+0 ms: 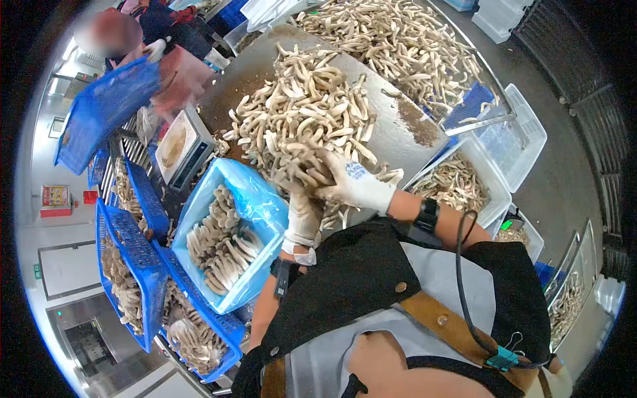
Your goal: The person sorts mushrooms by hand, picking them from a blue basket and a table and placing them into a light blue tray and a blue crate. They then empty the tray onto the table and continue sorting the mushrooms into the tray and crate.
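A bunch of pale-stemmed mushrooms [309, 168] is gathered between my two white-gloved hands. My left hand [304, 219] supports it from below, with the fingers partly hidden behind the bunch. My right hand [359, 184] is closed around its right side. Just beyond, a large heap of loose mushrooms [298, 109] lies on the metal table [255, 63]. To the left of my left hand stands a bin lined with blue plastic [249, 192], holding mushrooms laid in neat rows [222, 249].
A weighing scale [182, 149] sits left of the heap. Blue crates of mushrooms [136, 265] stand at far left. White tubs [488, 176] with mushrooms are on the right, and another pile [398, 46] lies at the back. A co-worker [166, 30] handles a blue crate [103, 109].
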Demonstrator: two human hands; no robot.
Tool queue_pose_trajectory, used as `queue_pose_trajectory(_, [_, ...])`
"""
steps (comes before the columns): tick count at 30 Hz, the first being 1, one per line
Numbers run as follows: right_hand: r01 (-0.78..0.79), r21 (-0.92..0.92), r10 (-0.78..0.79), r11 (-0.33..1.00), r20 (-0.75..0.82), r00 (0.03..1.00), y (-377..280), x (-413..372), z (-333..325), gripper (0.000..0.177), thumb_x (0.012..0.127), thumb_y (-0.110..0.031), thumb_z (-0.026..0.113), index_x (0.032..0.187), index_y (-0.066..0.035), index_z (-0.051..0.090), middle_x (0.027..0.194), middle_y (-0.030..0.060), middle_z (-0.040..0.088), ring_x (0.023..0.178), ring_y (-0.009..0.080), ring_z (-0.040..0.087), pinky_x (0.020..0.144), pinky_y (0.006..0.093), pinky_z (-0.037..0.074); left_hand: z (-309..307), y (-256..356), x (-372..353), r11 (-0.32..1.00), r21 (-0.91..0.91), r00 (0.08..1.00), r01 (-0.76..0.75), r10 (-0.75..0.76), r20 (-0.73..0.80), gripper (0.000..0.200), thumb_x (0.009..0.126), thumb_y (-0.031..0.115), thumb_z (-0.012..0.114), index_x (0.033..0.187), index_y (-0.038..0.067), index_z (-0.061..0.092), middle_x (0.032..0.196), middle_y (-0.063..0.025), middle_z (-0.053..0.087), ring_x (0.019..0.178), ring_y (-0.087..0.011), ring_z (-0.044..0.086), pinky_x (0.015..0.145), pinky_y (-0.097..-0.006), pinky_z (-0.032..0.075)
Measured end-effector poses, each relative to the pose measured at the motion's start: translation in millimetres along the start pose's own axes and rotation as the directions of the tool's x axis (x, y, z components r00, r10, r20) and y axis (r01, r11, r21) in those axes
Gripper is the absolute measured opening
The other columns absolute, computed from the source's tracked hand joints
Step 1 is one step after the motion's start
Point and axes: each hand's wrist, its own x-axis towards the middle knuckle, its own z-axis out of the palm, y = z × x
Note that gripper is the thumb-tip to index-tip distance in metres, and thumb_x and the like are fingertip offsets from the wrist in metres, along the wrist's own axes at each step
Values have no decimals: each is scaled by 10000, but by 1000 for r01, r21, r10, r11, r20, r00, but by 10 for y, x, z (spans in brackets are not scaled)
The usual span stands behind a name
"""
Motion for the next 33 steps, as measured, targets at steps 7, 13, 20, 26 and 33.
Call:
queue_pose_trajectory(7, [-524,347,236,778,611,755,168,10,44,468,799,-68,640,1242,-4,503,1065,108,617,1007,177,587,866,283,488,-99,326,-126,949,-316,992,-14,-27,-125,711,889,703,453,1428,241,428,1391,-13,517,1261,-244,494,1082,-441,385])
queue_pose_trajectory(13, [-19,-413,69,911,108,992,60,328,-301,627,812,-301,701,1335,-41,474,1314,197,524,1216,348,500,1032,414,409,-525,233,-227,998,-53,999,-16,14,-40,618,931,518,569,1412,150,444,1314,-49,556,1234,-207,514,1070,-405,394])
queue_pose_trajectory(20, [-302,35,245,953,497,832,-80,645,-188,592,822,-415,719,1217,5,586,1237,212,597,1176,276,554,993,356,425,-363,391,-364,930,364,997,54,-69,28,618,800,164,777,1328,90,465,1169,-1,561,1076,-158,542,935,-318,437])
queue_pose_trajectory(26, [134,64,-147,989,306,940,361,580,-90,369,943,-258,584,1167,31,619,1084,169,668,1021,232,616,942,315,452,-556,289,-414,987,79,983,142,-130,-133,667,822,204,775,1379,76,432,1153,-18,583,1031,-178,572,876,-332,467])
queue_pose_trajectory(33, [-266,24,238,964,372,897,124,664,-115,387,912,-267,619,1141,44,606,986,99,671,924,169,596,834,290,474,-484,322,-408,969,210,990,129,-137,23,774,800,287,803,1418,73,388,1268,-20,519,1127,-177,518,957,-342,417])
